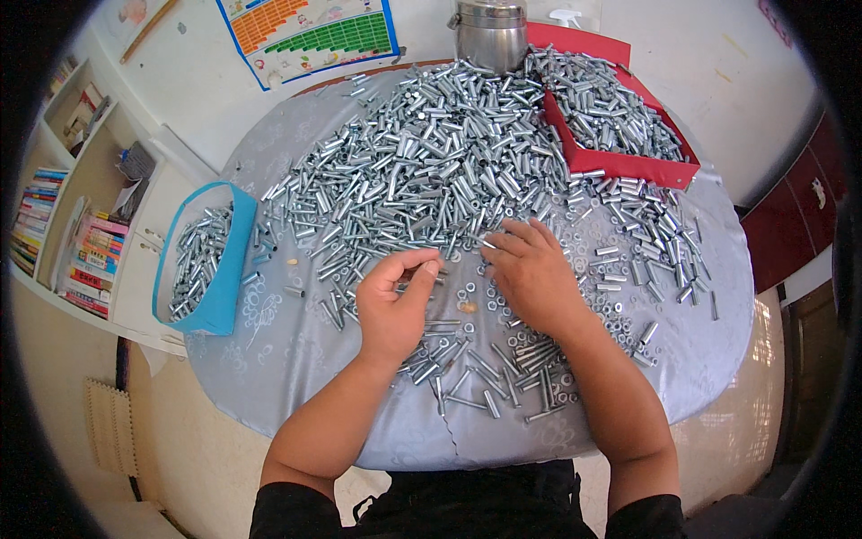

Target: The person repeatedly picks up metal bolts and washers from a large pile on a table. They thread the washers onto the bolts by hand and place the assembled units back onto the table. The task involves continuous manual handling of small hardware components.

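My left hand (395, 301) is closed, thumb against the bent fingers, above the near edge of a large pile of metal sleeves and bolts (422, 153). What sits in its pinch is too small to make out. My right hand (536, 283) reaches to the same edge with its fingers bent down. A short metal piece shows at its fingertips, its kind unclear. Between and below the hands lie loose washers and nuts (467, 292). Closer to me is a scatter of bolts and sleeves (489, 368).
A blue basket (235, 260) with metal sleeves stands at the left of the cloth-covered round table (296, 395). A red box (628, 164) full of metal parts is at the back right, beside a steel pot (491, 38). Bookshelves (85, 198) stand further left.
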`<action>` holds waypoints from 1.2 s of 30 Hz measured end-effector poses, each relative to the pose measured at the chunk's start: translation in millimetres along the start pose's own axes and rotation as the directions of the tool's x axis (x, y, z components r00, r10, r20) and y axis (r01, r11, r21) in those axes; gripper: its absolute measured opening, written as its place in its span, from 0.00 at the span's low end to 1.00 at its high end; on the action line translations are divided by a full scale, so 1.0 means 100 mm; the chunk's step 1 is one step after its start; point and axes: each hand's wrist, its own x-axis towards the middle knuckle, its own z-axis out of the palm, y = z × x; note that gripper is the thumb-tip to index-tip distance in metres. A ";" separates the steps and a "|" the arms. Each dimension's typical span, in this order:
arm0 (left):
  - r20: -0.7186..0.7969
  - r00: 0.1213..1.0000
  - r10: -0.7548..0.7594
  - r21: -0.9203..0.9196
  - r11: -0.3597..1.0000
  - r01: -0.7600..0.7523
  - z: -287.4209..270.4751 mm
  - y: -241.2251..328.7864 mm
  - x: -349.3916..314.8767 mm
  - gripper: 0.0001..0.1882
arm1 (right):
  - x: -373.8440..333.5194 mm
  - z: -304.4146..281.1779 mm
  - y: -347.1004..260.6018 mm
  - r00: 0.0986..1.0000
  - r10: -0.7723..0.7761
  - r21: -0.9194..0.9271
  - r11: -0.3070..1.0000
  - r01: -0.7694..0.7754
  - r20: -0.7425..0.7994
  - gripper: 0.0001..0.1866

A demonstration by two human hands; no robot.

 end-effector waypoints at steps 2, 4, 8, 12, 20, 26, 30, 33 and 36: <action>0.013 1.000 -0.005 0.004 1.000 0.005 0.00 0.00 -0.01 0.08 | -0.02 -0.01 0.02 0.998 0.067 0.105 0.992 -0.064 -0.023 0.11; 0.016 1.000 -0.023 -0.011 1.000 0.023 0.00 0.02 -0.02 0.08 | -0.04 -0.12 -0.04 0.975 0.207 0.250 0.951 -0.182 -0.078 0.10; 0.026 1.000 -0.014 -0.014 1.000 0.014 0.01 0.03 -0.04 0.08 | -0.08 -0.25 -0.06 0.730 0.637 0.871 0.184 -0.456 0.247 0.11; 0.045 0.999 -0.009 -0.014 1.000 0.010 0.02 0.03 -0.05 0.08 | -0.13 -0.37 0.09 0.756 0.564 0.942 -0.230 -0.243 0.332 0.14; 0.082 0.997 -0.002 -0.022 1.000 0.004 0.02 0.01 -0.06 0.07 | -0.11 -0.35 0.09 0.734 0.592 0.938 -0.131 -0.321 0.334 0.07; 0.130 0.991 -0.036 -0.006 0.999 0.037 0.01 0.00 -0.08 0.09 | -0.12 -0.40 0.02 0.742 0.595 0.887 0.102 -0.451 0.309 0.05; 0.205 0.976 -0.080 -0.079 0.992 0.097 0.06 0.04 -0.11 0.12 | -0.12 -0.42 -0.04 0.793 0.439 0.888 -0.023 -0.459 0.421 0.06; 0.308 0.944 -0.116 -0.017 0.992 0.127 0.07 0.12 -0.11 0.12 | -0.13 -0.40 -0.08 0.797 0.350 0.859 -0.049 -0.509 0.492 0.06; 0.355 0.921 -0.163 0.029 0.986 0.163 0.06 0.15 -0.11 0.12 | -0.13 -0.38 -0.13 0.829 0.300 0.878 -0.076 -0.473 0.472 0.06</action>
